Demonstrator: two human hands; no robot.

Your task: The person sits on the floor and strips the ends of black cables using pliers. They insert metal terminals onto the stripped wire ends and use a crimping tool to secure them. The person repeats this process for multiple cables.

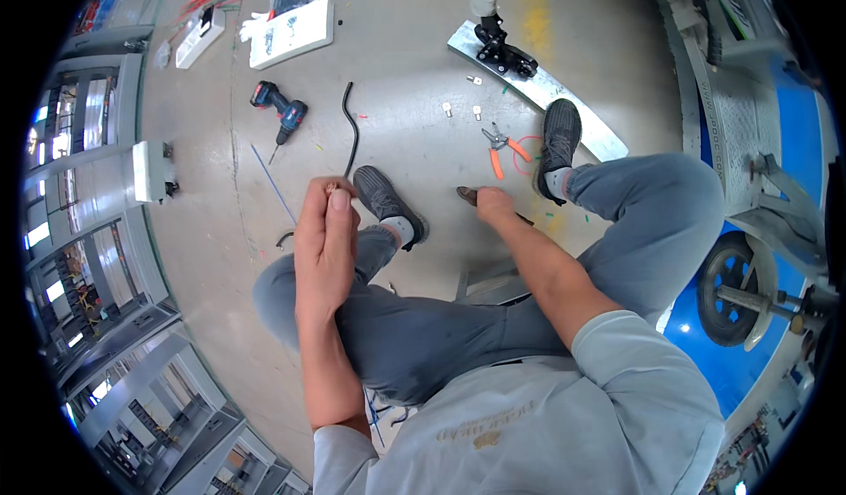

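Note:
My left hand (pixel 324 244) is raised over my left knee, fingers closed in a pinch. Bare copper strands (pixel 331 188) show at its fingertips. A black cable (pixel 354 129) runs over the floor toward this hand; where it meets the fingers is hidden, and I cannot tell if the strands belong to it. Between my knees, my right hand (pixel 495 206) is closed round a dark hand tool. The tool's dark blunt head (pixel 467 195) sticks out to the left of the fist, its kind unclear.
Orange-handled pliers (pixel 500 147) and several metal lugs (pixel 477 113) lie ahead. A cordless drill (pixel 280 112) rests left, below a white foam tray (pixel 291 35). A metal bar (pixel 590 128) by my right shoe has a black mechanical part (pixel 507 57) at its far end. A wheel (pixel 728 288) stands right.

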